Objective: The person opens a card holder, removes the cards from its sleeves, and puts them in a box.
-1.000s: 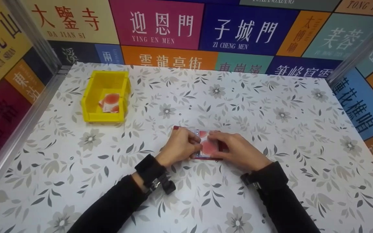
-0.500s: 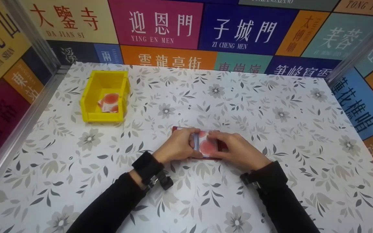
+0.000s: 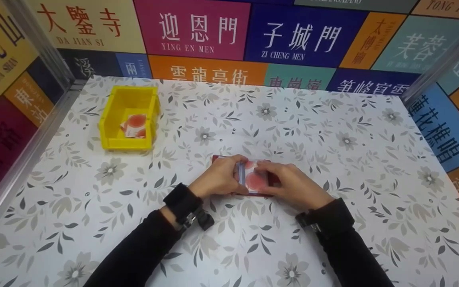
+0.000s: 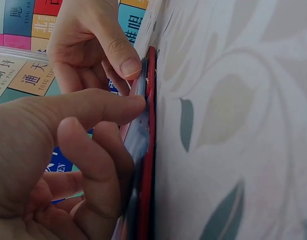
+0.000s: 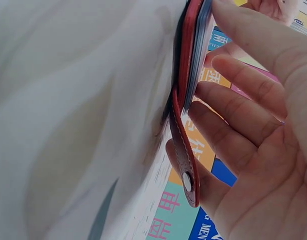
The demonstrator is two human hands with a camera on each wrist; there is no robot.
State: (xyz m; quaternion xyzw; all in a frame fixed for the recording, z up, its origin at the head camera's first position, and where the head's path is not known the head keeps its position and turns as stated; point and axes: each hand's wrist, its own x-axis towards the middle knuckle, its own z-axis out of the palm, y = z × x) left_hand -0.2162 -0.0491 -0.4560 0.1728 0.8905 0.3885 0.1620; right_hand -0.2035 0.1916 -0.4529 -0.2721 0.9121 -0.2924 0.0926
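A red leather card holder [image 3: 215, 158] with clear plastic sleeves [image 5: 196, 55] lies on the table, opened flat. A white card [image 3: 256, 181] with pink-red circles shows on its right side. My left hand [image 3: 219, 177] grips the holder's left part, forefinger at the far edge and thumb at the near edge. From the right, my right hand [image 3: 293, 183] spans the card side the same way, its forefinger on the card. Its remaining fingers extend beside the holder in the right wrist view, near a strap [image 5: 186, 165] with a metal snap. The palms hide much of the cover.
A yellow bin [image 3: 128, 144] stands at the back left, holding a few white cards [image 3: 135, 124] with red circles. Floral cloth [image 3: 209, 255] covers the table. Panels with printed place names [image 3: 197, 36] wall the back and sides.
My left fingers, earlier bunched at the middle of the holder by the card's left edge, have spread to its far and near edges. The right hand has stayed in place.
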